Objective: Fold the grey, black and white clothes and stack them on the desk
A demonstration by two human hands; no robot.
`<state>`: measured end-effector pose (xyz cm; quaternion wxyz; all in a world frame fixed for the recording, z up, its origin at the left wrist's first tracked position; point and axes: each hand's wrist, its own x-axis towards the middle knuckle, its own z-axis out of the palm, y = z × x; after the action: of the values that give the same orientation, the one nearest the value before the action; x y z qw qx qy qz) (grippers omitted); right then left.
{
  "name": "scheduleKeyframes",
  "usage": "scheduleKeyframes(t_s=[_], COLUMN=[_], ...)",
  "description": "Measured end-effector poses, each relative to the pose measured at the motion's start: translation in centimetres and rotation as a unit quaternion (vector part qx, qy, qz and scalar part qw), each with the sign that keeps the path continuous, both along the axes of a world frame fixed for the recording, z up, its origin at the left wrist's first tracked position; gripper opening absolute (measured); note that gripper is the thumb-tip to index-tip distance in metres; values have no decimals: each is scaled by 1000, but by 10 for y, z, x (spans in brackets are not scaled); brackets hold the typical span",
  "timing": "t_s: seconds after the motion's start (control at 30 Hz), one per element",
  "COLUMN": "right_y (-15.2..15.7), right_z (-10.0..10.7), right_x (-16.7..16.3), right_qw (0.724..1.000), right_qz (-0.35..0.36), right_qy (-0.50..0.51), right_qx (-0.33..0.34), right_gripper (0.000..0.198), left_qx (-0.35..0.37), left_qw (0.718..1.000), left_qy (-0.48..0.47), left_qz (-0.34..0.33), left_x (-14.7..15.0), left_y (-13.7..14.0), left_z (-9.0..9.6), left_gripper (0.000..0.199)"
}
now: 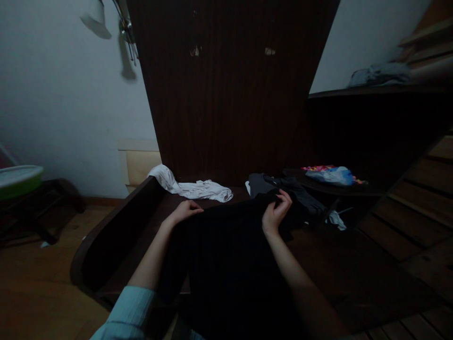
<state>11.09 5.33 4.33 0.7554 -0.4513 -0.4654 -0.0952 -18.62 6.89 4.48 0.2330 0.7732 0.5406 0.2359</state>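
Note:
A black garment (233, 255) hangs between my two hands, its top edge stretched roughly level; its exact kind is too dark to make out. My left hand (184, 212) pinches the upper left corner between thumb and fingers. At the upper right, my right hand (277, 212) is closed on the cloth, fingers curled. Behind the garment, a white crumpled cloth (201, 190) lies along the back of the dark wooden seat and over its left side. A dark grey garment (264, 184) lies just beyond my right hand, partly covered by the black one.
A dark wooden panel (230, 94) rises behind the seat. To the right, a low shelf holds a colourful plastic packet (331, 175). Grey cloth (380, 74) lies on a higher ledge. A green basin (21, 182) rests on a dark stool at left. A lamp (95, 19) hangs upper left.

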Motion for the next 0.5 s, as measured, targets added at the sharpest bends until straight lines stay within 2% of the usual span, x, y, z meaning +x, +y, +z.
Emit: scheduleKeyframes(t_s=[0.17,0.33,0.5], right_y=[1,2,3], right_z=[0,0,-1], right_x=[2,3,2], right_qw=[1000,1000,1000], right_qz=[-16,-19,-16], right_qy=[9,13,10], right_qx=[-1,5,2], right_gripper=[11,11,12], left_qx=[-11,-64,-75], left_qw=[997,993,990], left_qy=[24,72,112], left_qz=[-76,-69,-49], left_x=[-3,-3,0], left_y=[0,-2,-6], left_z=[1,4,9], left_gripper=[28,28,28])
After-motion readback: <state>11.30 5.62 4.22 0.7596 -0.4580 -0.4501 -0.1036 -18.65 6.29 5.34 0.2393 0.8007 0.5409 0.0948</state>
